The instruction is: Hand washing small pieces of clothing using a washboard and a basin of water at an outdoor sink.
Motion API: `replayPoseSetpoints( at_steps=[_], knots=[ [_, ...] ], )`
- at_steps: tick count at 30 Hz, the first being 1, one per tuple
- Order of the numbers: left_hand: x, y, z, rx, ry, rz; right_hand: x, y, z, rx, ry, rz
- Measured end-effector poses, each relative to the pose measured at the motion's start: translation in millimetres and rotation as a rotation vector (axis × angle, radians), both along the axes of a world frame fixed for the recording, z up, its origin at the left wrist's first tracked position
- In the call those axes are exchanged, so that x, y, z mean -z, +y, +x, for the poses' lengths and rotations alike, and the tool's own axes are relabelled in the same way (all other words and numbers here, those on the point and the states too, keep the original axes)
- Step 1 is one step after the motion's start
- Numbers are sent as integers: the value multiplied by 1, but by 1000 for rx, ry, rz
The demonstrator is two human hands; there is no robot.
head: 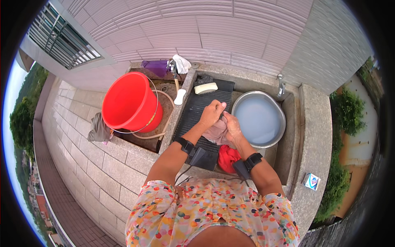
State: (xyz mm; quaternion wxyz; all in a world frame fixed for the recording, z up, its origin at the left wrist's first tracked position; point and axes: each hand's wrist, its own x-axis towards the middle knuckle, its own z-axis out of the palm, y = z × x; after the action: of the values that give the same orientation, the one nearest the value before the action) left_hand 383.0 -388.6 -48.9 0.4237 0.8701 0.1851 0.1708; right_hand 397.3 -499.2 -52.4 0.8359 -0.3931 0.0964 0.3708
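Observation:
My left hand (212, 115) and my right hand (233, 126) are close together, both closed on a wet pinkish-brown cloth (216, 132) above a dark ribbed washboard slab (197, 106). A pale scrubbing brush (205, 88) lies at the slab's upper end. Just right of my hands stands a metal basin (281, 129) of cloudy bluish water. A red cloth (227, 158) lies below my right wrist, beside the slab's lower part. On the divider left of the slab rests a white bar of soap (180, 97).
A red bucket (132, 102) stands tilted in the left sink, near a coiled hose (169, 102). White (182, 64) and purple (155, 68) cloths hang by the left tap. A right tap (281, 86) overhangs the stone sink; a small soap box (311, 181) sits on its right ledge.

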Motion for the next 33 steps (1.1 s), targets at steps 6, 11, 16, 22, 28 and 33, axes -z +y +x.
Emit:
replayPoseSetpoints(
  at_steps=[6, 11, 16, 22, 28, 33],
  knots=[
    [-36, 42, -18, 635, 372, 33, 2, -36, 25, -263, -429, -122],
    [-50, 58, -24, 585, 221, -684, 40, -51, 42, -424, -1435, -965],
    [-51, 62, -31, 447, -91, -1267, 28, -53, 33, -402, -536, -291],
    [-33, 2, -23, 353, -207, -803, 29, -21, 25, -13, -74, 345],
    [-34, -64, -28, 345, -336, 352, 61, 5, -3, 365, -751, 105],
    [-7, -23, 0, -82, -55, 289, 24, 15, -11, -17, 89, 182]
  ],
)
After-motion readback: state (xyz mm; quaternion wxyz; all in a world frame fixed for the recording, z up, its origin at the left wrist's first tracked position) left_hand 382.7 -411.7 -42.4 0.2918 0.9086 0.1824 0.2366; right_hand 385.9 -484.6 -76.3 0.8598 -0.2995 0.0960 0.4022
